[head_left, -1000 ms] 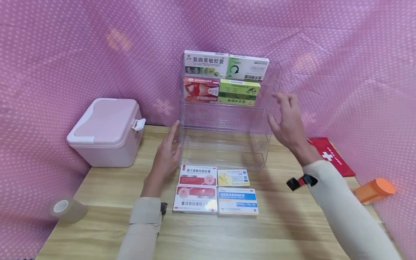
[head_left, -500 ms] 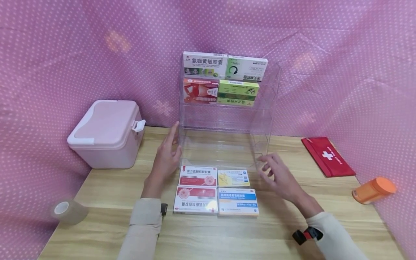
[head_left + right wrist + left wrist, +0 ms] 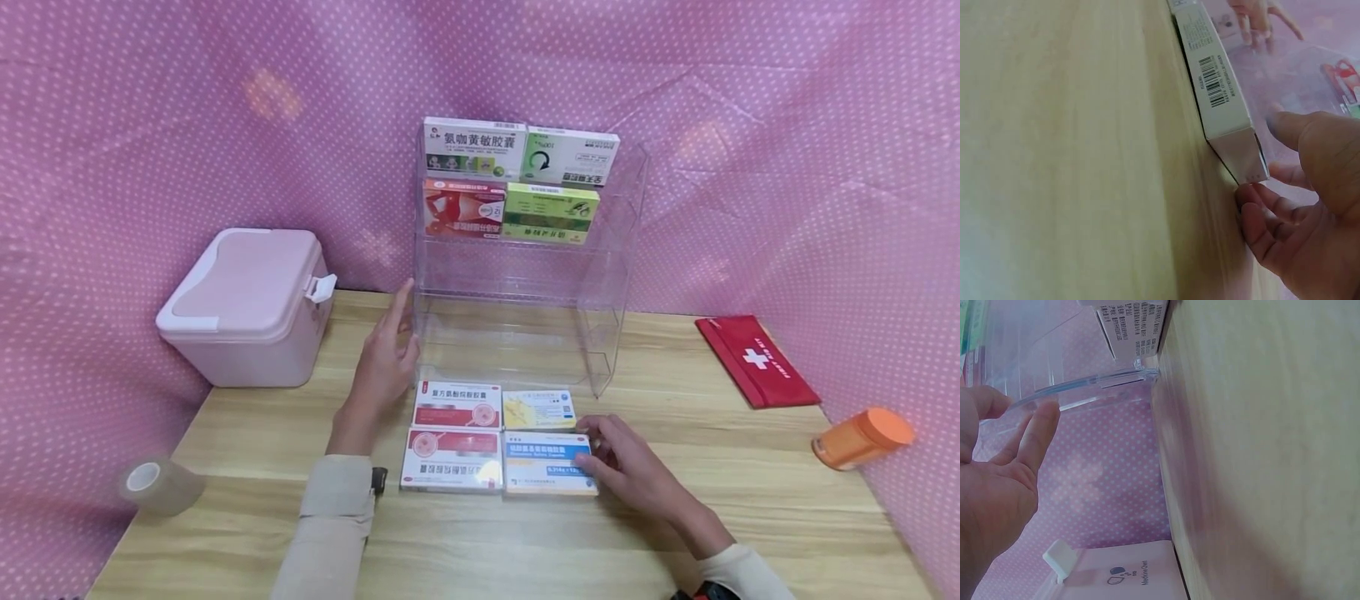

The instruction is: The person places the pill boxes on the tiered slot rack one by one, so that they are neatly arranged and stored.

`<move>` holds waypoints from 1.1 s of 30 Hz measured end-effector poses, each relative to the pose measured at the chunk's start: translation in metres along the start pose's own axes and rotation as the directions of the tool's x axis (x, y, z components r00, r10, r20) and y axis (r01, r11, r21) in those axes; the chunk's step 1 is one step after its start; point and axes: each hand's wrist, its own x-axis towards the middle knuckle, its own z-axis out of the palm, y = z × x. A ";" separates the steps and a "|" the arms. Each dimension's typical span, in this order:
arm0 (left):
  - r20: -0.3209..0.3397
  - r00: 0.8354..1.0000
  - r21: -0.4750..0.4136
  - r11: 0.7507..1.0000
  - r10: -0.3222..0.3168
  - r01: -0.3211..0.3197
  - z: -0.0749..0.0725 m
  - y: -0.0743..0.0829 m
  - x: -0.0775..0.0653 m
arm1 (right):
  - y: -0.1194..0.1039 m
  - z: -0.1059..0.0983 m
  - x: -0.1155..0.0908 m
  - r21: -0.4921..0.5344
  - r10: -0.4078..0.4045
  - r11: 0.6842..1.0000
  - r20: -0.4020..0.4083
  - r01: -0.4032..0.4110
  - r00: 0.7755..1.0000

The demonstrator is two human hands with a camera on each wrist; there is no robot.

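In the head view, my left hand [image 3: 382,350] touches the left side of a clear tiered display rack [image 3: 517,333], its index finger stretched along the panel. The left wrist view shows the thumb and fingers at the panel's edge [image 3: 1097,380]. My right hand [image 3: 633,467] is at the right end of a blue-and-white medicine box [image 3: 543,475] lying flat. Its thumb reaches over the box, and its fingers are at the end face [image 3: 1241,156]. Beside this box lie a yellow-and-white box [image 3: 536,410] and two red-and-white boxes [image 3: 456,407].
Several medicine boxes [image 3: 474,152] stand on the rack's upper tiers. A pink medicine chest [image 3: 247,300] and a tape roll [image 3: 161,486] are at the left. A red first aid pouch [image 3: 757,362] and an orange bottle [image 3: 862,439] lie at the right.
My right hand has come down from the rack's right side, past its lower right corner, to the blue-and-white medicine box. The left hand has stayed at the rack's left side.
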 end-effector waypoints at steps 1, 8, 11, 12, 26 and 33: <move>-0.001 1.000 0.000 1.000 0.001 -0.001 0.000 0.000 0.000 | -0.001 0.000 -0.001 0.010 0.011 1.000 0.001 -0.011 1.000; 0.003 1.000 0.002 1.000 0.007 -0.007 -0.001 0.000 0.000 | -0.001 0.000 -0.007 0.009 0.047 0.999 0.021 -0.048 0.999; 0.005 1.000 -0.005 1.000 0.000 0.000 -0.002 0.001 0.000 | 0.000 -0.001 -0.008 0.025 0.074 0.997 0.028 -0.075 0.997; 0.007 1.000 -0.008 1.000 -0.002 0.002 -0.002 0.002 0.000 | 0.000 -0.002 -0.008 0.034 0.084 0.996 0.033 -0.085 0.996; 0.015 1.000 0.010 1.000 -0.008 0.008 -0.001 0.003 0.001 | -0.005 -0.011 -0.010 0.178 0.113 0.975 0.113 -0.132 0.987; 0.017 1.000 0.013 1.000 -0.018 0.017 -0.002 0.004 0.001 | -0.004 -0.013 -0.014 0.269 0.098 0.954 0.150 -0.135 0.984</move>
